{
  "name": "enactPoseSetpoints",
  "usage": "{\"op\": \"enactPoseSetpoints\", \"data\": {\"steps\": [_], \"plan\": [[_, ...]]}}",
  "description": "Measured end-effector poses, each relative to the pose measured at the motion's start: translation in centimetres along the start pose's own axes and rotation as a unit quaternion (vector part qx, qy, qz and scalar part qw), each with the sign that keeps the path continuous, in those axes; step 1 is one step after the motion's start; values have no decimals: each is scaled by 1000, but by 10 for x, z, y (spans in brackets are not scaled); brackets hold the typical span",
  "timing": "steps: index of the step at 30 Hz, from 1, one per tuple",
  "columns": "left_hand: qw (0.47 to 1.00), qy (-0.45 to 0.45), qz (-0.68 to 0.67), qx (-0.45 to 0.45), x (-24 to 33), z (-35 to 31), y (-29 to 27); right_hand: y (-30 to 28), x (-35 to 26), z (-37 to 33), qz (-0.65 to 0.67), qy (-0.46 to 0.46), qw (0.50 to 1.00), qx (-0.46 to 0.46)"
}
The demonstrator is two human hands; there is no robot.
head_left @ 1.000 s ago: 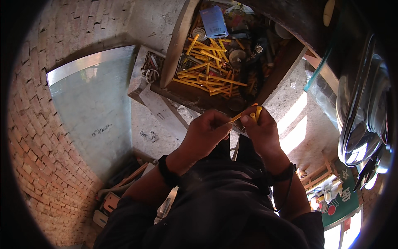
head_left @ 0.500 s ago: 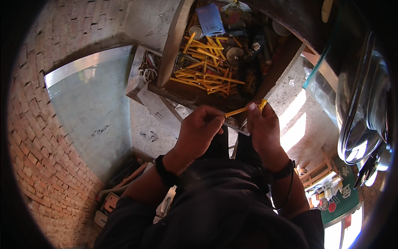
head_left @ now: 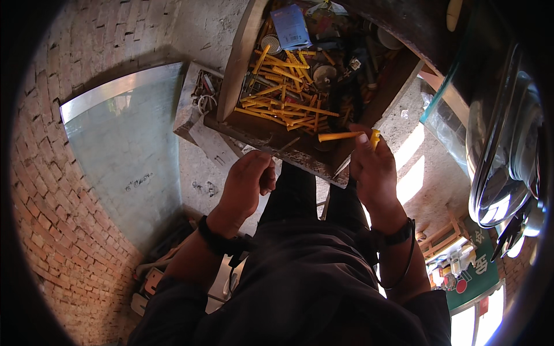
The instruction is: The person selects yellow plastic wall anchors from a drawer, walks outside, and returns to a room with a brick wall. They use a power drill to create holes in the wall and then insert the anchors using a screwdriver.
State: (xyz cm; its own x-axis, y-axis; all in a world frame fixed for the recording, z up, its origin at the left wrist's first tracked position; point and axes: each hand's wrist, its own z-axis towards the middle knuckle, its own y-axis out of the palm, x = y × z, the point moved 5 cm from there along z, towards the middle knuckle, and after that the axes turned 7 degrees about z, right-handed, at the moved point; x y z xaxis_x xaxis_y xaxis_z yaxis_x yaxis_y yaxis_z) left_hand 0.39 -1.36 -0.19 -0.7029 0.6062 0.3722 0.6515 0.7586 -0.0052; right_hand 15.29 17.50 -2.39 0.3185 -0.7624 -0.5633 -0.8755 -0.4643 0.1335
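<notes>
Yellow plug [head_left: 339, 136]: stuck out of the right hand [head_left: 374, 173], gripped there along with a second plug [head_left: 375, 139], near the front corner of the drawer [head_left: 241, 63], with a thin screw [head_left: 288, 143] pinched in the left hand [head_left: 243, 180]. Could perhaps have slipped from so light a hold and been lost in the plug pile [head_left: 280, 107]. Had the front board [head_left: 242, 129] and right wall [head_left: 392, 86] close by to knock against, and a blue packet [head_left: 291, 26] farther back.
</notes>
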Motion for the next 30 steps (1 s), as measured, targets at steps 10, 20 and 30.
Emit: {"op": "enactPoseSetpoints", "data": {"steps": [10, 20, 30], "plan": [[997, -15, -58, -47, 1, -6, 15, 24, 0, -18, 13, 71, 993, -99], [957, 59, 191, -212, 28, -38, 72, -8, 18, -70, 414, 43, 897, -148], [876, 189, 326, -302, -1, -104, 186, -97, 31, -157, 595, -96, 774, -196]]}}
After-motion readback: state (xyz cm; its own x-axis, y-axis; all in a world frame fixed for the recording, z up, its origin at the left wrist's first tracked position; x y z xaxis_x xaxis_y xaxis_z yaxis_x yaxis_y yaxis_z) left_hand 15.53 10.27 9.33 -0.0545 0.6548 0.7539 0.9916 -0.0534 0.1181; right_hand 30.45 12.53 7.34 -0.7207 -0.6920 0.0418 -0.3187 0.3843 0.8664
